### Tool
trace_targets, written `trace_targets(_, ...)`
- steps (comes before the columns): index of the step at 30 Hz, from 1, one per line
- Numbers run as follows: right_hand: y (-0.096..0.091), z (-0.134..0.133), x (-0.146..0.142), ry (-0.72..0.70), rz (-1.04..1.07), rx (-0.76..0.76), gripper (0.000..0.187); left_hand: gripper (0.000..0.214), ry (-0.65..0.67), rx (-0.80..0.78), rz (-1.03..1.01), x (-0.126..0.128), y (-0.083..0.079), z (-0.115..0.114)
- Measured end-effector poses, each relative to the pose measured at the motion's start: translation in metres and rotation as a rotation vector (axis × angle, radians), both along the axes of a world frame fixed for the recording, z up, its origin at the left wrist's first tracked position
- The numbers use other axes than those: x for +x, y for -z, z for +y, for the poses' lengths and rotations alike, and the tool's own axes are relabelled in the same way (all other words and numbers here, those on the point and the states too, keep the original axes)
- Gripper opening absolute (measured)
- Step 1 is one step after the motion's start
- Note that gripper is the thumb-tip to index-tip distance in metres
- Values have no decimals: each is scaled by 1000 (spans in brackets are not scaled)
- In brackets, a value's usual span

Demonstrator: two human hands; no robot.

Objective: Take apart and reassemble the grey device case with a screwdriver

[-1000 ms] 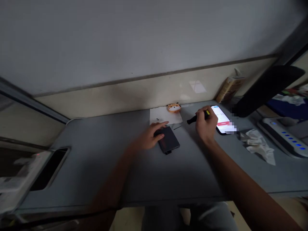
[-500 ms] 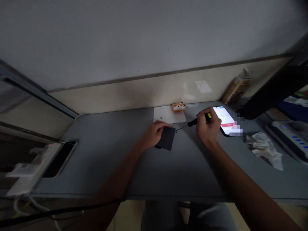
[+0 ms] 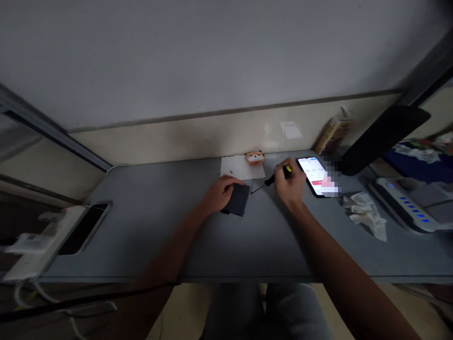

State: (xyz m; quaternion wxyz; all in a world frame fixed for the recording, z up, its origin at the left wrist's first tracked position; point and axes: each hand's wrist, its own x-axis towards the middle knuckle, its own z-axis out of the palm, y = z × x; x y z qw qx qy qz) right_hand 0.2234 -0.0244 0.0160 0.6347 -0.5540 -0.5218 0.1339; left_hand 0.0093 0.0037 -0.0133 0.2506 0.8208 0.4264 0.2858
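My left hand [image 3: 220, 194] is closed on the left edge of a flat, dark, square box-like object [image 3: 239, 199] on the grey table. In my right hand [image 3: 290, 182] is a screwdriver [image 3: 269, 181] with a black and yellow handle. Its thin shaft slants down to the left, and the tip is close to the dark object's right edge. I cannot tell whether the tip touches the table or a tiny part there. Just behind, a white paper [image 3: 233, 166] carries a few tiny dark pieces, perhaps screws. An orange animal-faced case [image 3: 255, 157] sits on the paper's back right corner.
A lit phone [image 3: 311, 174] showing a timer lies right of my right hand. Beyond it are crumpled tissue [image 3: 368, 212], a white device with blue lights [image 3: 403, 204] and a carton [image 3: 332, 134]. At left, another phone [image 3: 85, 229] rests beside a white power strip [image 3: 46, 248].
The view has turned slightly to the right, so everything sits a little further left. Both hands keep their holds, and the screwdriver tip stays near the dark object's right edge.
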Motion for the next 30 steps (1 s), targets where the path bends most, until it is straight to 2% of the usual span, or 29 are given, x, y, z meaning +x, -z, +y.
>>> trace_targets(9,-6,-12,-21,-258,28,-48,19,43,-42,14,-17,0,4,0)
trace_targets(12,-8,-16,-28,-296,33,-70,21,43,-43,20,-20,0,4,0)
trace_targets(20,-9,-8,-16,-210,82,-50,17,41,-30,60,15,0,2,-2)
trace_targets(26,-9,-3,-6,-97,111,-27,17,19,82,323,68,1,-12,-12)
trace_targets(30,-8,1,-1,-8,152,-9,18,16,181,276,125,6,-15,-20)
